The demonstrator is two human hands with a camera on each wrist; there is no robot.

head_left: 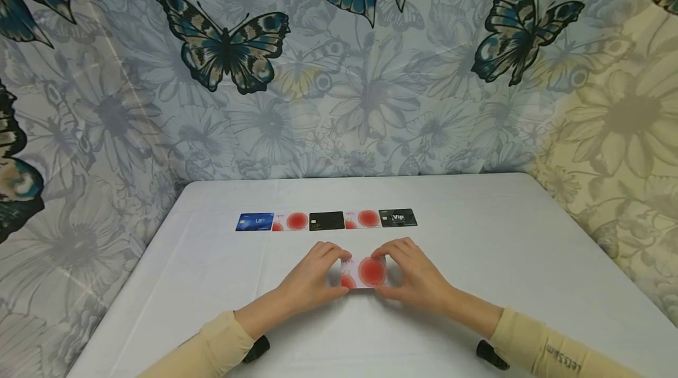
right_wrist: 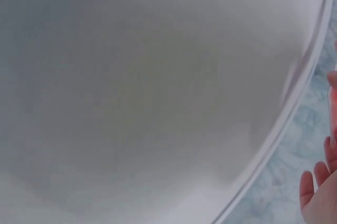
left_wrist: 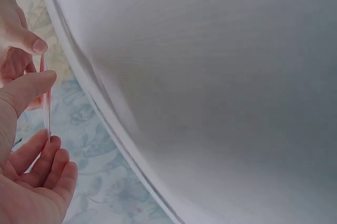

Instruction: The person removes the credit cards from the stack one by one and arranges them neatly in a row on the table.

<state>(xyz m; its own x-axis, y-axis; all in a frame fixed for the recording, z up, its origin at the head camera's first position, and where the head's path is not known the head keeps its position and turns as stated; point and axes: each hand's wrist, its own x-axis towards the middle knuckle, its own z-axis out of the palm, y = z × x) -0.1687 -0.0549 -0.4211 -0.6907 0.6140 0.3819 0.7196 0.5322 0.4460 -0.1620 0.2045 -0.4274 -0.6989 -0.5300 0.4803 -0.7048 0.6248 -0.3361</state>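
Observation:
Both hands hold a white card with a big red circle (head_left: 366,271) just above the white table, near its middle. My left hand (head_left: 339,272) pinches its left end and my right hand (head_left: 385,272) pinches its right end. In the left wrist view the card (left_wrist: 47,105) shows edge-on between the thumb and fingers of my left hand (left_wrist: 39,113). Only the fingertips (right_wrist: 318,182) of my right hand show at the edge of the right wrist view.
Behind the hands lies a row of cards: a blue VIP card (head_left: 255,222), a white-and-red card (head_left: 291,221), a black card (head_left: 326,221), another white-and-red card (head_left: 362,219) and a black VIP card (head_left: 398,218). The white table (head_left: 529,248) stands against a butterfly-print cloth (head_left: 371,101).

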